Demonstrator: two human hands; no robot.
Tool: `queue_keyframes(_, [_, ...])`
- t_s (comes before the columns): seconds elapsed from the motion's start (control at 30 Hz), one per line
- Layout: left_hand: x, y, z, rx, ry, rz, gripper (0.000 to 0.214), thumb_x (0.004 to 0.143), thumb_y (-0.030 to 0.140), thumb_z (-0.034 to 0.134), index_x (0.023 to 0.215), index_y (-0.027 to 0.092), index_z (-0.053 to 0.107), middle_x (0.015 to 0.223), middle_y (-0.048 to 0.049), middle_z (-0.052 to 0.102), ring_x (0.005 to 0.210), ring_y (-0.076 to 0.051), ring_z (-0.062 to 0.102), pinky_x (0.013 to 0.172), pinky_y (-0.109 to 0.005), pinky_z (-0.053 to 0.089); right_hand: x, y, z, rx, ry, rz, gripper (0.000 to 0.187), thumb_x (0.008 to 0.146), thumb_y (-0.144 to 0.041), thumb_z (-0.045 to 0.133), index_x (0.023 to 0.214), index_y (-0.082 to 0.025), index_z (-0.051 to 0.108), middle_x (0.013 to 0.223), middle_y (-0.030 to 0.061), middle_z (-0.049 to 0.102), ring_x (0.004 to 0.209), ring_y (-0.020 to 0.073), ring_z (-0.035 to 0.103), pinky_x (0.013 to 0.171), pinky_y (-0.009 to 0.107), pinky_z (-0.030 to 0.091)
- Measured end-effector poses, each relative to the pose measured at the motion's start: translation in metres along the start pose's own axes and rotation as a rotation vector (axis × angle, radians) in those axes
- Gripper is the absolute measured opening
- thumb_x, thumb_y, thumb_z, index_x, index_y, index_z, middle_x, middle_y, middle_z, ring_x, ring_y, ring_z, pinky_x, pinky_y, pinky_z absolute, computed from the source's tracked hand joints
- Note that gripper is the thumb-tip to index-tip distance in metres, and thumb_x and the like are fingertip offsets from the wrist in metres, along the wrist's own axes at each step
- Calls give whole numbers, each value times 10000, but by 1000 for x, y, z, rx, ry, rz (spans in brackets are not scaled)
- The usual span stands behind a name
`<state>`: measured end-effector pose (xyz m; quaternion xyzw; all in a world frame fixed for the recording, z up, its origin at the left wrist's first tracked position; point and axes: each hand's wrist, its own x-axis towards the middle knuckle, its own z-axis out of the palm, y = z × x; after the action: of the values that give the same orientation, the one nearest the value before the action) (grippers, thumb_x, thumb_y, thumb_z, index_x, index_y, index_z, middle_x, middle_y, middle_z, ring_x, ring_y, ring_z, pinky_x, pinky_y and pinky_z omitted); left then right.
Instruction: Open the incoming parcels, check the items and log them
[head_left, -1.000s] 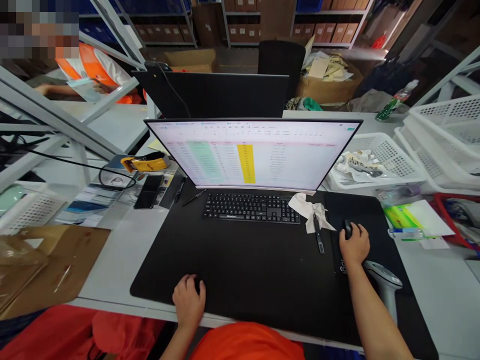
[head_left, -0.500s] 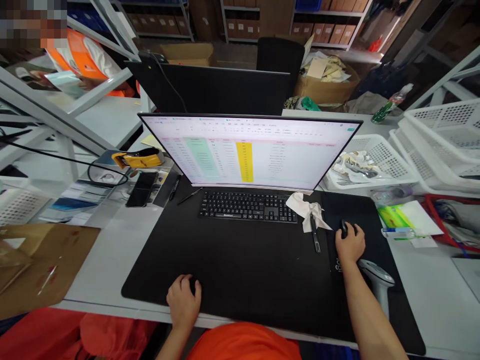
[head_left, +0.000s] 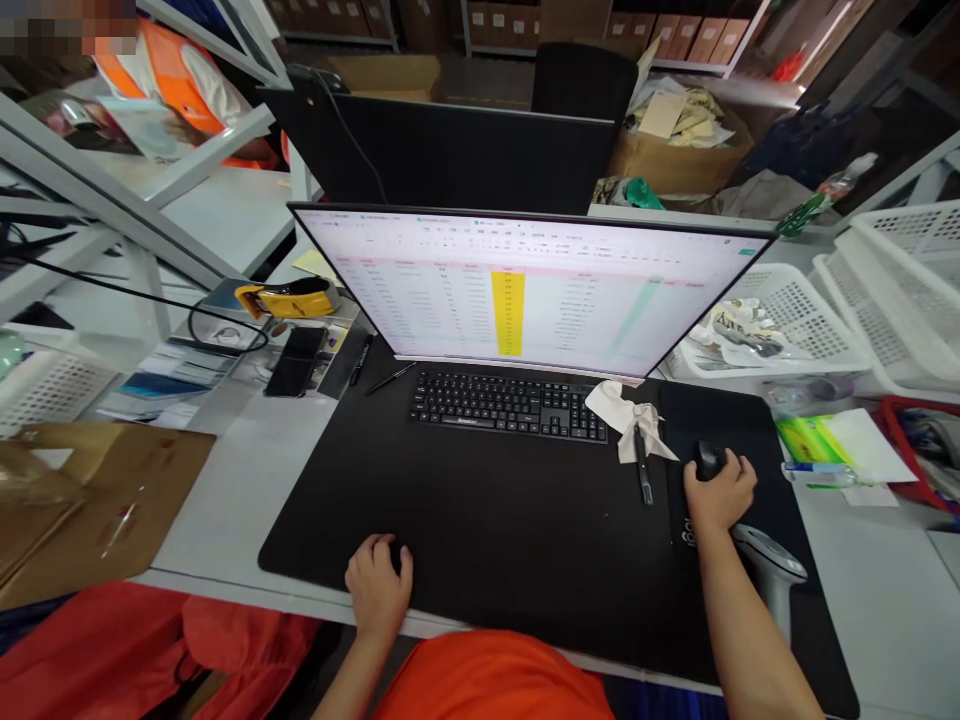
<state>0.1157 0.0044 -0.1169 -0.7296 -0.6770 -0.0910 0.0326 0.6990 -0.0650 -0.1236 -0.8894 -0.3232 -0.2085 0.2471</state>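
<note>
My right hand (head_left: 718,493) lies curled over a black mouse (head_left: 707,461) on the right part of the black desk mat (head_left: 517,510). My left hand (head_left: 379,583) rests near the mat's front edge with its fingers curled under; nothing shows in it. A black keyboard (head_left: 508,404) sits in front of a wide monitor (head_left: 525,290) that shows a spreadsheet with a yellow column. A crumpled white tissue (head_left: 628,416) and a black pen (head_left: 643,470) lie between the keyboard and the mouse. A grey handheld scanner (head_left: 772,570) lies beside my right forearm.
White plastic baskets (head_left: 810,320) stand at the right, with green and white papers (head_left: 840,445) in front. At the left are a phone (head_left: 295,360), a yellow tape dispenser (head_left: 289,298), and a flat cardboard box (head_left: 90,505). Another person in an orange vest (head_left: 165,85) sits far left.
The spreadsheet on the monitor has scrolled sideways; the green column now sits at the right. My right hand has shifted slightly on the mouse. The left hand has stayed put.
</note>
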Motion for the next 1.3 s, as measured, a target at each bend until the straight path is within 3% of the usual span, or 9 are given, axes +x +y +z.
queue_keyframes(0.13, [-1, -1, 3, -13, -16, -2, 350, 950, 355, 421, 1061, 104, 639, 1134, -168, 582, 1014, -294, 544, 878, -417, 433, 5, -78, -10, 166, 104, -70, 497, 906, -311, 534, 1346, -83, 493, 1331, 262, 514, 1289, 395, 455, 1055, 617, 364])
queue_keyframes(0.27, [-2, -2, 4, -11, -20, -24, 345, 944, 353, 432, 1068, 102, 633, 1136, -172, 580, 1022, -299, 542, 885, -425, 434, -10, -206, 2, 471, -429, -528, 382, 944, -269, 464, 1289, -134, 558, 1278, 172, 601, 1227, 295, 520, 1071, 487, 420])
queue_keyframes(0.37, [-3, -2, 5, -10, -14, -15, 330, 946, 344, 437, 1067, 107, 631, 1125, -165, 580, 1024, -293, 543, 891, -420, 435, -25, -272, 21, 482, -565, -629, 406, 923, -180, 434, 1307, -131, 557, 1347, 130, 580, 1367, 293, 387, 1138, 504, 345])
queue_keyframes(0.43, [-3, -3, 4, -14, -15, -13, 316, 946, 337, 442, 1067, 112, 628, 1126, -162, 581, 1029, -288, 545, 896, -416, 434, -31, -289, 30, 457, -561, -598, 391, 916, -150, 425, 1277, -122, 574, 1335, 121, 592, 1380, 305, 361, 1149, 524, 316])
queue_keyframes(0.53, [-3, -2, 3, -18, -18, -20, 308, 944, 336, 444, 1065, 118, 626, 1134, -162, 585, 1026, -288, 548, 892, -417, 435, -37, -283, 31, 450, -529, -575, 350, 942, -158, 414, 1245, -116, 583, 1291, 121, 617, 1388, 304, 349, 1171, 532, 275])
queue_keyframes(0.67, [-1, -1, 1, -11, -13, -25, 336, 948, 356, 422, 1047, 113, 633, 1127, -170, 588, 1008, -299, 547, 874, -425, 438, -57, -244, 13, 446, -420, -499, 329, 987, -216, 406, 1255, -117, 570, 1252, 133, 620, 1364, 288, 380, 1159, 517, 302])
queue_keyframes(0.83, [0, 0, 2, -10, -21, -22, 359, 948, 378, 403, 1042, 115, 628, 1128, -169, 587, 1001, -303, 546, 867, -424, 433, -82, -208, -1, 263, -362, -438, 324, 988, -257, 458, 1236, -145, 634, 1414, 172, 466, 1373, 336, 339, 1124, 554, 334])
queue_keyframes(1.1, [2, 1, -1, 14, -31, -13, 355, 949, 376, 391, 1024, 116, 622, 1123, -167, 580, 998, -298, 551, 856, -417, 429, -73, -210, 4, 250, -421, -487, 310, 1005, -277, 459, 1248, -218, 644, 1446, 86, 504, 1392, 308, 336, 1165, 548, 245])
queue_keyframes(1.3, [3, 2, -3, -6, -53, -38, 347, 934, 372, 401, 1032, 123, 623, 1128, -176, 584, 1002, -311, 553, 852, -442, 442, -72, -209, 11, 415, -411, -396, 415, 997, -299, 430, 1362, -107, 472, 1295, 173, 566, 1329, 328, 375, 1124, 579, 306])
